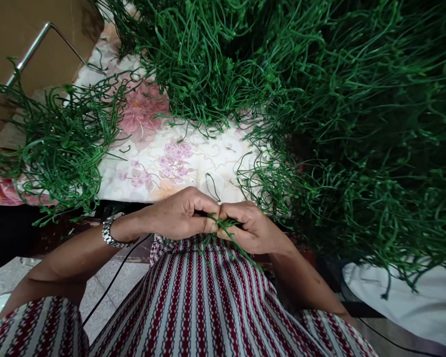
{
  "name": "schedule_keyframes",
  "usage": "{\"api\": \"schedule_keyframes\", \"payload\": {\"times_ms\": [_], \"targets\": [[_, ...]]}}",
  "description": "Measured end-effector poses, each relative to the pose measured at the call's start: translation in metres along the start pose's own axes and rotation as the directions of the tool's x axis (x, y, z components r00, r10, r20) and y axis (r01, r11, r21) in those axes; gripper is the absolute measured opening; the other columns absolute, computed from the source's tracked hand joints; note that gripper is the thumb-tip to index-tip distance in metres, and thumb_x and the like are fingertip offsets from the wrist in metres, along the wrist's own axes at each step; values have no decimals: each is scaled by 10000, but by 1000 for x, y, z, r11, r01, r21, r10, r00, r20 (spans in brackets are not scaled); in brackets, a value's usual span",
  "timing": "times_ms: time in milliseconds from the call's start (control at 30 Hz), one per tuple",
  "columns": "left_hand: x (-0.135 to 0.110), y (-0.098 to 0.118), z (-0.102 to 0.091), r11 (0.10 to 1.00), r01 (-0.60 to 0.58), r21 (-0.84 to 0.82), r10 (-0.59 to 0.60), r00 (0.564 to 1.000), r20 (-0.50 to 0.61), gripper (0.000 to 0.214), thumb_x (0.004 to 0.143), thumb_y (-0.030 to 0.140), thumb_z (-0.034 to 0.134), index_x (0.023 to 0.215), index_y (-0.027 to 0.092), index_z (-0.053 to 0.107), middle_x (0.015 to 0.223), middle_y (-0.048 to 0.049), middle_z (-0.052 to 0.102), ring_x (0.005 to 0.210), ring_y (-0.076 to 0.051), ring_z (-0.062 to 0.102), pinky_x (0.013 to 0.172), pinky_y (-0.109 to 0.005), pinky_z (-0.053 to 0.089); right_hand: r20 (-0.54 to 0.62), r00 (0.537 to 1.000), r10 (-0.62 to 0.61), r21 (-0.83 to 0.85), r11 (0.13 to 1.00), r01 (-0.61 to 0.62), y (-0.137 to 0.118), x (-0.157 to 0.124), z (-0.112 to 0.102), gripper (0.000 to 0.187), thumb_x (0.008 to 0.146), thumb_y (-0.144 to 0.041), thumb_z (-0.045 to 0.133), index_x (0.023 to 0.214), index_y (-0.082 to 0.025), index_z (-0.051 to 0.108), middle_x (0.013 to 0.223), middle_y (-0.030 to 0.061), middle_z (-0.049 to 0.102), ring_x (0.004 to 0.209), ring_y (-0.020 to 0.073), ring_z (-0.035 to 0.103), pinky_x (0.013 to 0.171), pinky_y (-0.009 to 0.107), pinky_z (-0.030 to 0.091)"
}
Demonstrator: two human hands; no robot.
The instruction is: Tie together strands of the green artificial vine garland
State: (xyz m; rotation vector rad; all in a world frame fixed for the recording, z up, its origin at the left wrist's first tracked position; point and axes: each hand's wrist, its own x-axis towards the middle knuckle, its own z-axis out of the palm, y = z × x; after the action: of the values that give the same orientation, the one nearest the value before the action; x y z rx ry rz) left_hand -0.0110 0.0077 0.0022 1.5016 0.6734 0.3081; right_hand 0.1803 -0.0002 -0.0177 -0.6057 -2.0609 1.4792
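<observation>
My left hand and my right hand meet fingertip to fingertip just in front of my body. Both are closed in a pinch on a few thin green plastic-looking stems, which trail down to the right over my striped clothing. The exact spot where the fingertips press is partly hidden. Beyond my hands, one loose stem lies on the flowered cloth. A small cluster of the same stems rests just past my right hand.
A large heap of green stems covers the back and right side. A smaller pile hangs over the left edge of the cloth. Behind it stand a brown cardboard-like panel and a bent metal rod. White fabric lies at lower right.
</observation>
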Motion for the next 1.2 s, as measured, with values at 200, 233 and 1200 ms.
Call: {"api": "schedule_keyframes", "payload": {"times_ms": [200,233,1200], "targets": [[-4,7,5,997,-46,-62,57,980,190,265,761,171,508,513,148,418,514,30,365,499,-78,327,495,-235,253,171,982,-84,276,961,34,0,-1,7,198,827,-247,515,659,-142,513,545,-42,421,490,47,380,483,177,311],[-5,8,6,993,-51,-109,73,975,211,277,758,177,517,502,151,416,503,28,362,489,-80,327,490,-241,251,198,975,-101,319,947,33,-1,-2,9,214,826,-251,515,640,-146,512,525,-45,411,471,47,374,472,182,310],[8,-9,24,977,-199,-80,100,754,-649,229,748,266,628,572,132,568,519,23,488,492,-66,417,468,-185,319,-300,943,144,-121,975,-188,1,2,23,108,824,-166,453,721,-176,425,619,-49,390,562,66,367,539,198,305]]}}
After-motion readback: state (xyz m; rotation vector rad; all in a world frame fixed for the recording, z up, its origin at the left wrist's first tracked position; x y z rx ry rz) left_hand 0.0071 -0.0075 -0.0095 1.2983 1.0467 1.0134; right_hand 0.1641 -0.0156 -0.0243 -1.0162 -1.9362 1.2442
